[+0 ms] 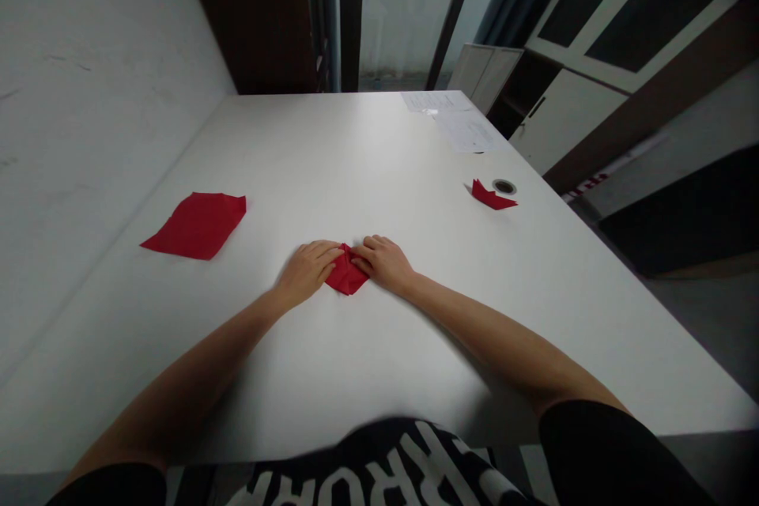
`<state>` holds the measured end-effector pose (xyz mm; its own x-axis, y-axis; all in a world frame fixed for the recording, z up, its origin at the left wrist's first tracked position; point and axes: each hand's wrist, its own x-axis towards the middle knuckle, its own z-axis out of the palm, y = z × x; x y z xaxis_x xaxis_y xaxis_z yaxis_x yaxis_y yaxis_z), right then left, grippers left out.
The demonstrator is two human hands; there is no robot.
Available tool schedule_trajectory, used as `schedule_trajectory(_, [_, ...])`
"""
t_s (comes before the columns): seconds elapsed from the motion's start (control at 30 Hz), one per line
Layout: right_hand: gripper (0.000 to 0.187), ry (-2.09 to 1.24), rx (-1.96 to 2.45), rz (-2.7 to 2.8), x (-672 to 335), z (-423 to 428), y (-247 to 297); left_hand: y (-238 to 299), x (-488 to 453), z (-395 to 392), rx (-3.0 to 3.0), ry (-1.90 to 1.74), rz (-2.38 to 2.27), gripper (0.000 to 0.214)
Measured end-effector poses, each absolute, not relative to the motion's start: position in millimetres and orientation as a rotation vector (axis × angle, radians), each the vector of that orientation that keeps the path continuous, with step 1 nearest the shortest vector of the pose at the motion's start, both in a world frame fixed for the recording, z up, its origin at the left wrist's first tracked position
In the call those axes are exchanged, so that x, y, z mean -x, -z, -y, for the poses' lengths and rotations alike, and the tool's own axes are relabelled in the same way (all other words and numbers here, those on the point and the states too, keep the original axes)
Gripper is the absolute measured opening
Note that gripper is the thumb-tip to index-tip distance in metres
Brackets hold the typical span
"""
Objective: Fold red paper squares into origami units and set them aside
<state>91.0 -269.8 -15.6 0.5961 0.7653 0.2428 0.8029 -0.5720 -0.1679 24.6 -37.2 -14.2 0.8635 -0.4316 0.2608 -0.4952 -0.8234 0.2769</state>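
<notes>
A small folded piece of red paper (347, 273) lies on the white table (332, 174) directly in front of me. My left hand (307, 273) and my right hand (383, 263) press in on it from either side, their fingertips on its edges and hiding its upper part. To the left, a flat, unfolded red sheet (198, 225) lies out of reach of both hands. Further right, another folded red piece (492, 195) sits with pointed corners standing up.
Printed white papers (456, 125) lie at the far table edge. A round cable grommet (504, 186) is set into the table just beside the right red piece. A white wall (100, 95) runs along the left side, and white cabinets (563, 118) stand beyond the right edge.
</notes>
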Motion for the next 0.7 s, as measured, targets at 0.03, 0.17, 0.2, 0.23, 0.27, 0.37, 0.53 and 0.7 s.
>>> schedule_trajectory(0.03, [0.026,0.206,2.563,1.296,-91,270,15,16,-25,37,-2.699,-0.263,0.720,0.041])
schedule_trajectory(0.17, [0.032,0.173,2.544,1.305,-91,272,13,22,-27,34,-2.712,-0.222,0.832,0.046])
schedule_trajectory(0.2, [0.033,0.168,2.541,1.302,-91,272,12,22,-27,34,-2.725,-0.205,0.842,0.046])
schedule_trajectory(0.23, [0.033,0.165,2.539,1.298,-91,273,12,21,-27,33,-2.740,-0.190,0.845,0.047])
schedule_trajectory(0.27, [0.033,0.167,2.539,1.294,-91,274,11,20,-26,33,-2.756,-0.180,0.841,0.047])
schedule_trajectory(0.37, [0.028,0.199,2.546,1.256,-91,277,11,14,-23,35,-2.796,-0.175,0.808,0.046])
schedule_trajectory(0.53, [0.026,0.299,2.519,1.239,-89,280,9,9,-21,37,-2.832,-0.230,0.700,0.047])
schedule_trajectory(0.7, [0.034,0.319,2.305,1.498,-87,278,10,7,-18,36,-2.880,-0.224,0.700,0.055])
